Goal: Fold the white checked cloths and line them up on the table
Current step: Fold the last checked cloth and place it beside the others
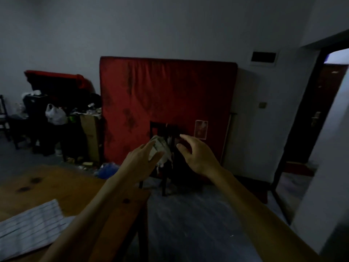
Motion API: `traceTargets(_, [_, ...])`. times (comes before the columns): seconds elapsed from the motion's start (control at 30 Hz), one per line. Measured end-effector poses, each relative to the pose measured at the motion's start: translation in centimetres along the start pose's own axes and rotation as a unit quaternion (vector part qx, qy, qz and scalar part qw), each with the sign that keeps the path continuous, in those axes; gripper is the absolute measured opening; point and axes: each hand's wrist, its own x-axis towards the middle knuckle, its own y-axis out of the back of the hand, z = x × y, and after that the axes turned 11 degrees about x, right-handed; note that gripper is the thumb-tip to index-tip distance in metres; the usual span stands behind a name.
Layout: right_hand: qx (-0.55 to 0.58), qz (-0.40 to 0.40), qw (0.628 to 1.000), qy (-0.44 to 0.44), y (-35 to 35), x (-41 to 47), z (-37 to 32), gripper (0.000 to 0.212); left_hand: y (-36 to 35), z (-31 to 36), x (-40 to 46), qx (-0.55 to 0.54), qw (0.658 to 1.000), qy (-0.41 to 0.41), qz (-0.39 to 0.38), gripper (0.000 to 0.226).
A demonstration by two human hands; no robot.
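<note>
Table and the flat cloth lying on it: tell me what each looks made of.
Table: apparently unpainted wood, matte, with dark knots and warm brown grain. Flat cloth: likely thin woven fabric, pale with a dark checked line pattern and soft folded edges; dim light leaves the fibre unclear.

mattress [168, 103]: red, upright against the grey wall
chair [164, 148]: dark, in front of the mattress
plastic bag [55, 114]: white, on the dark clutter left of the mattress
cardboard box [90, 135]: brown, just beside the mattress's left edge
doorway [324, 110]: dark frame, at the right
wall panel [263, 57]: pale frame, dark centre, above the mattress's right corner
</note>
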Motion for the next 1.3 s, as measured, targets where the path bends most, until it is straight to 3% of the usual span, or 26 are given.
traceTargets(0.23, [0.045,0.046,0.998,0.005,3.1,6.3,7.7,0.050,-4.2,2.1,10.6,0.030,0.998,-0.047,-0.007,0.056])
traceTargets(0.33, [0.046,0.047,0.998,0.000,2.9,10.4,11.4,0.050,-6.7,1.7,15.7,0.048,0.998,-0.050,-0.013,0.068])
traceTargets(0.43, [0.029,0.039,0.999,-0.009,1.9,14.8,15.2,0.051,-9.3,1.0,21.0,0.064,0.996,-0.053,-0.018,0.065])
traceTargets(0.63, [0.016,0.008,0.999,-0.029,0.7,24.8,20.5,0.051,-13.3,-1.8,31.5,-0.079,0.996,-0.017,-0.028,0.074])
traceTargets(0.77, [0.038,-0.004,0.999,-0.008,-1.3,31.1,23.4,0.049,-16.5,-4.4,37.0,-0.033,0.999,-0.018,0.000,0.068])
traceTargets(0.87, [0.057,-0.019,0.998,-0.008,-3.2,35.6,27.3,0.049,-19.2,-6.8,40.3,0.005,1.000,0.009,0.006,0.072])
traceTargets(0.97, [0.077,-0.039,0.996,-0.005,-5.4,40.2,31.7,0.048,-22.2,-9.0,43.3,0.041,0.998,0.031,0.027,0.062])
traceTargets(1.1, [0.118,-0.058,0.991,0.020,-7.7,46.8,37.2,0.048,-25.6,-11.1,48.3,0.078,0.994,0.058,0.051,0.083])
traceTargets(1.3, [0.171,-0.130,0.975,0.060,-10.7,57.3,43.2,0.047,-28.4,-13.4,55.6,0.094,0.978,0.175,0.058,0.079])
